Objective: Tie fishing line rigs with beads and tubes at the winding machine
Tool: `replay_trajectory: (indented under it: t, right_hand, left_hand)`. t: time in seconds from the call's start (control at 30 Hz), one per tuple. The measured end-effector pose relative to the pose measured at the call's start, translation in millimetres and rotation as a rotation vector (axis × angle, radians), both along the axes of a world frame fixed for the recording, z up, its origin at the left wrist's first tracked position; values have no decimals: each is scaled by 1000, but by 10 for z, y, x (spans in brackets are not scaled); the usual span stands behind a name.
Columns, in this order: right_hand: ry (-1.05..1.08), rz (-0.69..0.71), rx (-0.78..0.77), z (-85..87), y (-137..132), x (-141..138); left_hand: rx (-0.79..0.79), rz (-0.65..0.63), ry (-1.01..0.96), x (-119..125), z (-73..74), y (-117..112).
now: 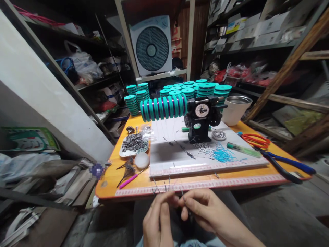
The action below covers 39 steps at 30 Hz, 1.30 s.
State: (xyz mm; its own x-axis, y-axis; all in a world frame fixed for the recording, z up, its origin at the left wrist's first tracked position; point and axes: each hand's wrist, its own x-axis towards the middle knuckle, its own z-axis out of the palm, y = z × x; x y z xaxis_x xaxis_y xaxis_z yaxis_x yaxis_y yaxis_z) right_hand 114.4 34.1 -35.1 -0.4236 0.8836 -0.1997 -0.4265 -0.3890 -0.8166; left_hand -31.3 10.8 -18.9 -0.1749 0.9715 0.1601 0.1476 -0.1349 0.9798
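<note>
My left hand point(158, 219) and my right hand point(205, 211) meet just below the near edge of the orange table point(257, 180). Both pinch a thin line with small dark weights point(177, 197), too fine to name surely. Several thin lines run from my fingers up across a white board point(180, 159) to a row of teal spools point(164, 107). The spools sit on the shaft of a black winding machine point(202, 118) with a round dial.
Stacks of teal spools point(190, 90) stand at the table's far side. A plate of grey sinkers point(133, 142), a pink-handled tool point(128, 180), a white cup point(235, 109), orange scissors point(255, 140), blue pliers point(288, 163) and a green lighter point(243, 150) lie around. Cluttered shelves surround it.
</note>
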Motion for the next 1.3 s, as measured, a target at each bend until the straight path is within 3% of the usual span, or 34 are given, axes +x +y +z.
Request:
replay_trajectory:
  t: [0.07, 0.2, 0.33, 0.4, 0.57, 0.73, 1.3]
  right_hand:
    - [-75, -4, 24, -18, -14, 27]
    - [-321, -41, 138, -45, -43, 92]
    - [-525, -111, 286, -35, -43, 175]
    - [-500, -110, 258, -41, -25, 192]
    - [-127, -44, 22, -123, 31, 133]
    - [2, -20, -52, -161, 45, 60]
    - [-35, -63, 12, -155, 6, 60]
  left_hand:
    - [-73, -21, -115, 98, 95, 154]
    - [-224, -293, -490, 307, 216, 473]
    - [-268, -379, -673, 423, 276, 698]
    - [-277, -402, -695, 438, 295, 743]
    - [-298, -422, -721, 426, 313, 740]
    - [-309, -430, -731, 430, 315, 727]
    - [-294, -444, -732, 448, 338, 736]
